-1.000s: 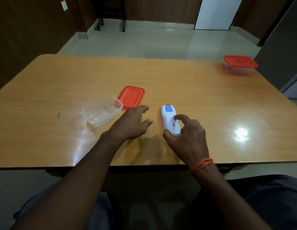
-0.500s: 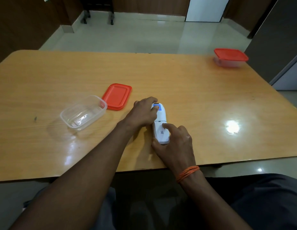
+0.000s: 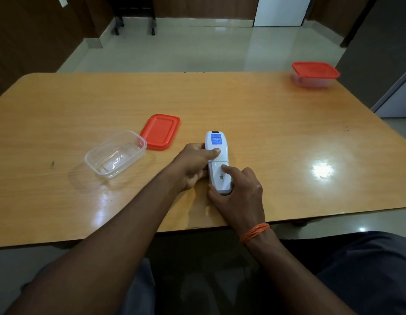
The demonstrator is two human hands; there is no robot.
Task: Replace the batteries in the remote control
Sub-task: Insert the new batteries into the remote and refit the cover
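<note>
A white remote control (image 3: 216, 160) lies face down on the wooden table (image 3: 254, 123), a blue label near its far end. My left hand (image 3: 194, 163) grips its left side, thumb pressed on the back just below the label. My right hand (image 3: 239, 189) holds the near end, with the index finger on the battery cover and the thumb under the near edge. The cover sits closed on the remote. No batteries are visible.
An open clear plastic container (image 3: 115, 154) sits to the left, its red lid (image 3: 160, 131) lying beside it. A second container with a red lid on (image 3: 314, 74) stands at the far right corner. The table's near edge runs just under my wrists.
My left hand moved right from the bare table and took hold of the remote's left side. My right hand stayed on the near end, its index finger shifting onto the battery cover.
</note>
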